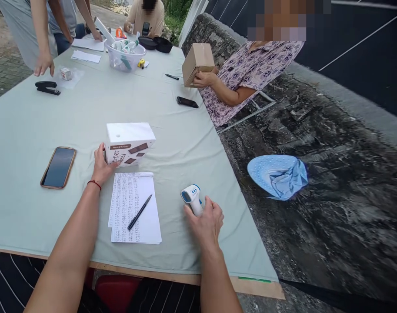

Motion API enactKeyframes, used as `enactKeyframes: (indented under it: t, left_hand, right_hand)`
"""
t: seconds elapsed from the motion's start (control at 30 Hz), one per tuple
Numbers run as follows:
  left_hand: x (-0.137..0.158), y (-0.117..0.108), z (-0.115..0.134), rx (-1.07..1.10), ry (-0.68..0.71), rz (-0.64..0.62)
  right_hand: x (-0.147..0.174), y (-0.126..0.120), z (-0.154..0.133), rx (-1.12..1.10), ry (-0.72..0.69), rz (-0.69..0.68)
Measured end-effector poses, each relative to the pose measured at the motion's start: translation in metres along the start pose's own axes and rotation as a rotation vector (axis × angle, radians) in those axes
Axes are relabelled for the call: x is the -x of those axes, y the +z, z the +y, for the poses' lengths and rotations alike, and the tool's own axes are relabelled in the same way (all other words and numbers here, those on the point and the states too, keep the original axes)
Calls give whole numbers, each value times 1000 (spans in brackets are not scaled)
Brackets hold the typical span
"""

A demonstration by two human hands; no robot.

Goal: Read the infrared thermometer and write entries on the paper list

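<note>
My left hand (103,167) grips the near left corner of a white box (130,145) printed with brown bars, which stands on the cloth-covered table. To the right, my right hand (207,219) is wrapped round the handle of a white and blue infrared thermometer (192,198), its screen end facing up and towards me. Between my arms lie written sheets of paper (123,213) with a black pen (139,212) slanting across them. A phone in a brown case (58,168) rests to the left of my left hand.
Across the table, a person in a flowered shirt holds a cardboard box (198,65). Further off stand a plastic basket of bottles (126,56), a stapler (47,88) and a black phone (187,102). A blue hat (278,176) lies beyond the table's right edge (244,191).
</note>
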State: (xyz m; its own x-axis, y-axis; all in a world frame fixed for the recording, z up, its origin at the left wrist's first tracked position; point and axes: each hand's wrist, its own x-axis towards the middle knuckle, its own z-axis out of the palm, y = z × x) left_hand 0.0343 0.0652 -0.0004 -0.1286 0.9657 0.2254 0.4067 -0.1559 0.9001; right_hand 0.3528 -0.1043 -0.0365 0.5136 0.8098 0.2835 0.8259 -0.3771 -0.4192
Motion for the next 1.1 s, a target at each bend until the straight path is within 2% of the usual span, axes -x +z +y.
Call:
enactKeyframes:
  t: [0.13, 0.23, 0.33, 0.43, 0.53, 0.6, 0.77, 1.1]
  left_hand:
    - [3, 4, 2, 44, -31, 10]
    - [7, 7, 7, 72, -63, 11]
    - [12, 9, 13, 70, -51, -36]
    - [14, 10, 16, -1, 10, -90]
    - [14, 10, 15, -66, 74, -131]
    - [13, 10, 13, -71, 96, -160]
    - [13, 9, 14, -116, 144, -208]
    - [8, 12, 11, -110, 123, -207]
  right_hand:
    - [-20, -1, 19, 72, 87, -291]
    - [-26, -2, 2, -118, 167, -299]
    - [-24, -5, -39, -515, 246, -236]
    - [-21, -11, -93, -885, 327, -205]
    - [-23, -15, -145, -1278, 311, -306]
    - [-27, -16, -171, -1402, 292, -385]
    - [-38, -11, -201, -1539, 266, -488]
    - [-41, 9, -203, -1477, 301, -429]
